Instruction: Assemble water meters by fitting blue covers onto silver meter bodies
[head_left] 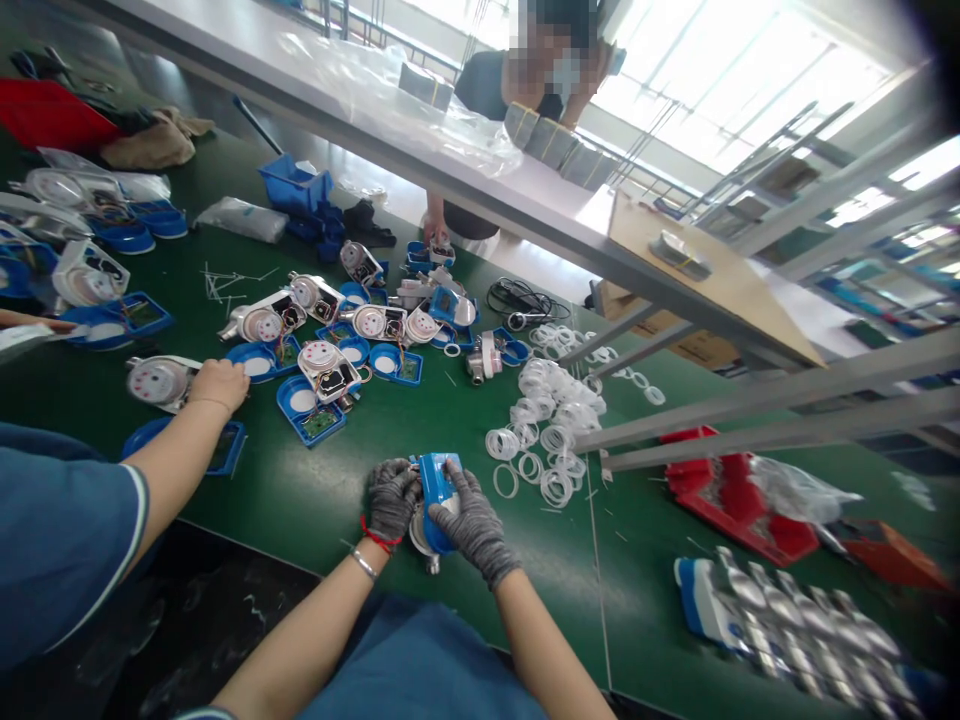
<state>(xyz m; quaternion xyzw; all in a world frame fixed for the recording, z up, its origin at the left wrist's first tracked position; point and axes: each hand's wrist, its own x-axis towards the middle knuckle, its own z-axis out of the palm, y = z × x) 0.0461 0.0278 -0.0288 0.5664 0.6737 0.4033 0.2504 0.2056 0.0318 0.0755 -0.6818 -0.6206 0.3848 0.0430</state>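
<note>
Near the front edge of the green table, both my hands in grey knit gloves are closed around a meter (439,480) with a blue cover, a pale round body and a metal fitting at its lower end. My left hand (391,498) grips its left side. Across the blue cover lies my right hand (474,522), thumb and fingers pressed on it. The gloves hide part of the meter. Just right of my hands are loose clear plastic rings (555,425). Beyond them on the left, an opened meter (326,370) shows wires beside a blue cover with a circuit board (319,420).
At left, a co-worker's hand (217,385) touches another opened meter (159,382). Another person's hand (435,228) reaches in across the table. A red bin (780,535) and a row of finished-looking metal-ended meters (795,620) lie right. A grey shelf rail (465,190) crosses above.
</note>
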